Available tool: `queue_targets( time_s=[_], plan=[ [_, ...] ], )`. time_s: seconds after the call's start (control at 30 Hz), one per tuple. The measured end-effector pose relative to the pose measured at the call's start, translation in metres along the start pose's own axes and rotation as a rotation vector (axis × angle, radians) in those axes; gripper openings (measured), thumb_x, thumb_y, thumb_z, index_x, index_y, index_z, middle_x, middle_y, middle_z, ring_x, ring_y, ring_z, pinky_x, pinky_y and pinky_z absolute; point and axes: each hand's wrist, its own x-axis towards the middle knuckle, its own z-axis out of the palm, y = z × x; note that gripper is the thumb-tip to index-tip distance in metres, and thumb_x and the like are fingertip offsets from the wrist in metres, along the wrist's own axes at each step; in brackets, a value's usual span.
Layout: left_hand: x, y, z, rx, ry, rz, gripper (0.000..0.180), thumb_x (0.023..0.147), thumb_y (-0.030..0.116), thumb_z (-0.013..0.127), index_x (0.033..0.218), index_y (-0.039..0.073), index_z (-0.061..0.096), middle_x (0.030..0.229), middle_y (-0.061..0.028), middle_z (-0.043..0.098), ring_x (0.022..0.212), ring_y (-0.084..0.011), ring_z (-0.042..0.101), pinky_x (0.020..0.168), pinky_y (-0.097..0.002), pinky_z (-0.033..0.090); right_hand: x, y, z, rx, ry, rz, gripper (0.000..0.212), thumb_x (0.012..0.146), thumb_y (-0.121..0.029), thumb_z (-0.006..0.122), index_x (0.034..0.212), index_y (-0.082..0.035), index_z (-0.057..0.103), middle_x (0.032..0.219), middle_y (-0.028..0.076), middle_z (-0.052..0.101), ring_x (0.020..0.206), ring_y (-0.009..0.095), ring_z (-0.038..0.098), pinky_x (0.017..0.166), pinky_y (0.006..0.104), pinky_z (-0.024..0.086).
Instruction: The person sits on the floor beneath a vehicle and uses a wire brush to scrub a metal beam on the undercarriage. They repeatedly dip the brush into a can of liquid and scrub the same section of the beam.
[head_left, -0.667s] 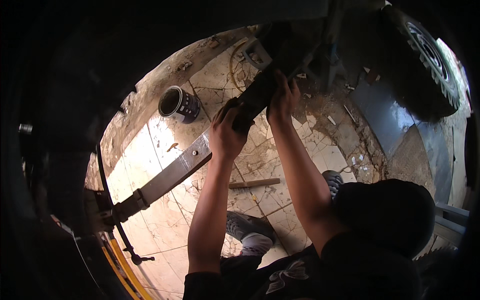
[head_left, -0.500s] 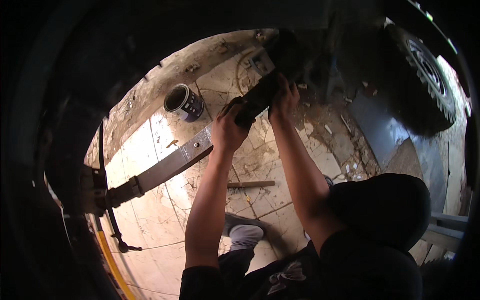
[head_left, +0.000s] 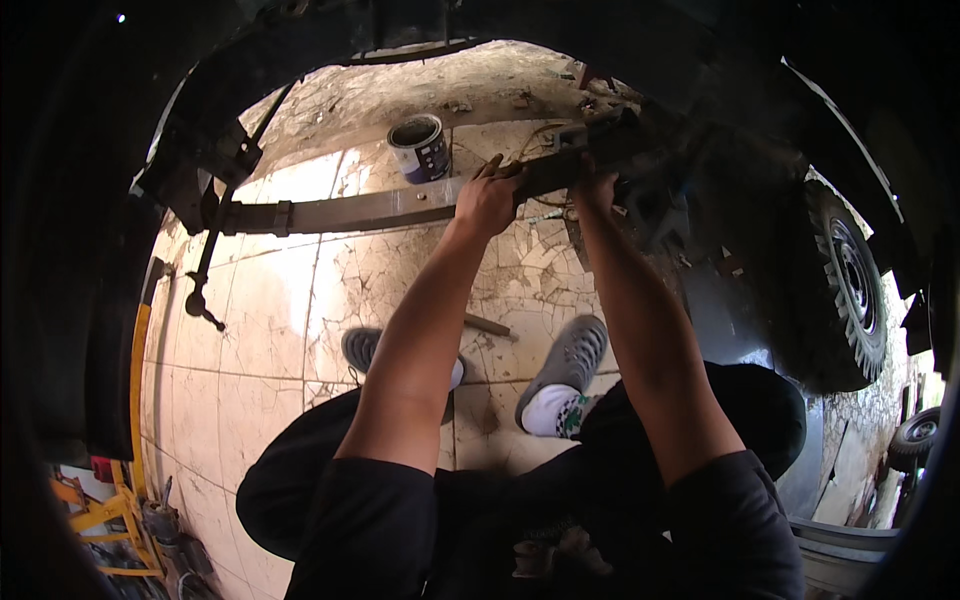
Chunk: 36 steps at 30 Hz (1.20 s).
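Observation:
A long grey leaf spring [head_left: 375,211] runs across under the vehicle, with a clamp band [head_left: 284,217] near its left end and a bolt head on its side. My left hand [head_left: 487,203] is closed over the spring where its thicker, dark part begins, fingers over the far edge. Just right of it, my right hand [head_left: 596,190] grips the same dark part from the near side. Its fingertips are partly lost in shadow.
An open paint can [head_left: 420,150] stands behind the spring on the cracked tile floor [head_left: 260,310]. A wooden-handled brush [head_left: 487,325] lies near my feet. A tyred wheel [head_left: 850,280] is at right; a rod with a ball end [head_left: 203,290] hangs at left. Yellow equipment [head_left: 110,515] stands lower left.
My view has shifted and turned, so the spring now lies more nearly level across it. Both hands stay on the spring's dark part. My feet and knees have come further into view.

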Motion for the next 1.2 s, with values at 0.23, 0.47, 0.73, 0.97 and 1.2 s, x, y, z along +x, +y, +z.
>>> queue_targets(
  time_s=[0.23, 0.47, 0.73, 0.97, 1.2],
  plan=[
    [0.017, 0.032, -0.008, 0.029, -0.366, -0.173, 0.075, 0.092, 0.018, 0.064, 0.161, 0.018, 0.034, 0.166, -0.0172, 0.034, 0.144, -0.0378, 0.048, 0.114, -0.0486, 0.046, 0.072, 0.001, 0.038, -0.208, -0.101, 0.318, 0.087, 0.099, -0.061, 0.056, 0.151, 0.002, 0.027, 0.148, 0.034, 0.046, 0.136, 0.048, 0.051, 0.112, 0.0505, 0.043],
    [0.020, 0.043, -0.013, 0.007, -0.569, -0.249, 0.080, 0.087, 0.009, 0.056, 0.163, 0.016, 0.030, 0.170, -0.0141, 0.028, 0.156, -0.0301, 0.030, 0.121, -0.0435, 0.040, 0.060, -0.017, 0.031, -0.044, 0.039, 0.548, 0.061, 0.104, -0.040, 0.049, 0.151, -0.002, 0.041, 0.150, 0.027, 0.051, 0.137, 0.041, 0.054, 0.109, 0.0523, 0.041],
    [0.028, 0.030, 0.000, -0.002, -0.379, -0.079, 0.071, 0.088, 0.013, 0.060, 0.155, 0.007, 0.041, 0.165, -0.0209, 0.035, 0.154, -0.0346, 0.032, 0.122, -0.0446, 0.039, 0.028, -0.030, -0.010, -0.505, -0.199, 0.175, 0.054, 0.105, -0.036, 0.042, 0.147, -0.002, 0.048, 0.141, 0.029, 0.059, 0.131, 0.041, 0.060, 0.108, 0.0578, 0.041],
    [0.012, 0.055, 0.003, -0.229, -0.182, -0.119, 0.071, 0.092, 0.023, 0.066, 0.156, 0.004, 0.041, 0.163, -0.0251, 0.036, 0.152, -0.0390, 0.035, 0.123, -0.0450, 0.036, 0.017, 0.020, -0.037, -0.018, -0.339, 0.091, 0.078, 0.105, -0.060, 0.045, 0.154, 0.000, 0.032, 0.147, 0.033, 0.052, 0.141, 0.044, 0.050, 0.114, 0.0480, 0.040],
    [0.013, 0.056, -0.005, -0.074, -0.147, -0.029, 0.075, 0.093, 0.031, 0.066, 0.152, -0.008, 0.040, 0.159, -0.0296, 0.040, 0.150, -0.0406, 0.037, 0.123, -0.0442, 0.035, -0.012, 0.071, -0.046, 0.105, -0.367, -0.034, 0.073, 0.105, -0.058, 0.051, 0.158, -0.009, 0.037, 0.144, 0.022, 0.057, 0.130, 0.033, 0.057, 0.103, 0.0425, 0.048]
  ],
)
